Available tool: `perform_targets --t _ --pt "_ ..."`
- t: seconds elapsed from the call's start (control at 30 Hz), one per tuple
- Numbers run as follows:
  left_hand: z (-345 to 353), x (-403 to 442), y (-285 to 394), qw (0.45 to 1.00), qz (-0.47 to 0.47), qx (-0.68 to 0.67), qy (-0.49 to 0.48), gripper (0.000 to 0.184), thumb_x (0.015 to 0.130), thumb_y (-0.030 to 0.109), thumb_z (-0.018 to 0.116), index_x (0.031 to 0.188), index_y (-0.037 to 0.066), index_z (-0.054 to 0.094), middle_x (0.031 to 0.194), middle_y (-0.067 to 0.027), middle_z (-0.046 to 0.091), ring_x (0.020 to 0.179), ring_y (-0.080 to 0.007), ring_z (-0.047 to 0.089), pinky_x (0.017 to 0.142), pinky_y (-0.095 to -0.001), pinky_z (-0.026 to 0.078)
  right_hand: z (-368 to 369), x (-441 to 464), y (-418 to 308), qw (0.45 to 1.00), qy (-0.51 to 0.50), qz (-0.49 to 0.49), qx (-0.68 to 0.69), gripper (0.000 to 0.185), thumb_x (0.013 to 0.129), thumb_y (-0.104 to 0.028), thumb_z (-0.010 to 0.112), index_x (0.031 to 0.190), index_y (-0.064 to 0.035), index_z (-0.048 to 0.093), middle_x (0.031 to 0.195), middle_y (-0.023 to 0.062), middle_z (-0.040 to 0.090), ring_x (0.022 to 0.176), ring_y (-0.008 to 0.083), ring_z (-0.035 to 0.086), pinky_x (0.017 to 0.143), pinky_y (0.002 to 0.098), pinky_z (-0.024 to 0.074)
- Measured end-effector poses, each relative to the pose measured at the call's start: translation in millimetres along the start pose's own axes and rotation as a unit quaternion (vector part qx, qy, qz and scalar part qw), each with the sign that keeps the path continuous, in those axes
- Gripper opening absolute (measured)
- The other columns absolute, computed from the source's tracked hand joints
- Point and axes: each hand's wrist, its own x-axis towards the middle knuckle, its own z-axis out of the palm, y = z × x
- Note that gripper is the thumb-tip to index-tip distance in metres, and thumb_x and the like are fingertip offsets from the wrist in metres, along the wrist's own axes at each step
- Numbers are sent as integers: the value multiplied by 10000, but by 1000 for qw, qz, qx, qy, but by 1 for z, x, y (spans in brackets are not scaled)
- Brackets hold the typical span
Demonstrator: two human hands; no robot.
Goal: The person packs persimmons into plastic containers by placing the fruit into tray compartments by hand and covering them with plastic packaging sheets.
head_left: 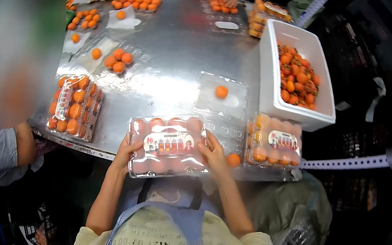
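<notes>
A closed clear plastic box of orange fruit, with a printed label on its lid, is held up at the table's near edge. My left hand grips its left side and my right hand its right side. Beside my right hand a loose orange fruit lies on the table. Just beyond, one fruit rests on a white sheet over a clear tray. To the right stand stacked labelled boxes of fruit.
A white foam box of orange fruit stands at the right. More packed boxes sit at the left of the metal table. Two co-workers handle fruit across the table; another person's arm is at the left.
</notes>
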Motion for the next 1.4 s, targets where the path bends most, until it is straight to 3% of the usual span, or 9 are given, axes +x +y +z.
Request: perform_targets --t 0.17,0.4,0.83,0.97,1.03,1.13,1.23,1.33,1.4 --pt "-15 18 2 995 -19 28 95 364 852 152 549 1154 -19 440 1020 -119 581 887 -201 610 737 -326 531 4 47 30 998 -17 5 -65 647 823 -153 606 1327 70 265 1308 209 388 1198 250 397 965 310 354" --pt "-108 53 -4 953 26 256 159 447 834 252 608 1165 -20 481 1035 -107 579 900 -149 567 756 -270 473 41 83 92 968 40 -73 -237 586 857 -240 547 1311 42 306 1162 184 517 1028 227 517 871 310 415" --pt "-122 129 29 899 100 406 128 204 771 194 665 745 30 546 638 50 462 589 -44 389 489 -218 311 87 99 91 883 172 -136 -415 443 743 -176 575 1081 65 421 949 258 518 861 397 515 772 447 409" --pt "-125 132 30 881 100 450 106 295 783 215 650 920 -29 557 780 -33 515 675 -100 462 593 -242 389 97 91 64 846 190 -214 -450 414 728 -133 581 1058 65 426 1034 262 468 958 381 461 791 451 380" --pt "-162 128 3 829 134 524 140 377 804 220 625 1038 -61 533 881 -87 526 750 -141 500 672 -262 420 109 84 49 827 160 -248 -479 461 743 -146 601 1116 57 422 1117 233 444 1068 378 414 884 430 353" --pt "-152 77 7 874 105 446 163 434 845 198 565 1174 -65 462 1027 -153 494 882 -198 503 799 -292 410 136 77 37 816 29 -269 -512 525 758 -202 620 1199 0 420 1202 176 426 1171 353 363 966 444 302" --pt "-164 42 2 818 146 534 153 339 878 169 509 1136 -50 486 967 -135 531 801 -183 557 688 -281 468 166 83 63 749 -123 -281 -587 539 728 -224 640 1197 -55 437 1224 135 435 1191 319 365 982 494 272" --pt "-137 17 23 925 -22 344 160 263 876 126 504 1098 -15 513 884 -100 582 689 -164 606 546 -258 514 196 90 93 696 -190 -363 -590 457 729 -228 617 1148 -104 484 1211 106 457 1190 287 382 990 547 234" --pt "-185 23 -4 885 52 452 101 310 905 179 423 1102 -40 520 934 -188 593 797 -256 590 680 -326 478 209 98 112 657 -195 -399 -609 353 741 -217 582 1078 -122 532 1192 90 474 1193 278 381 987 556 229"
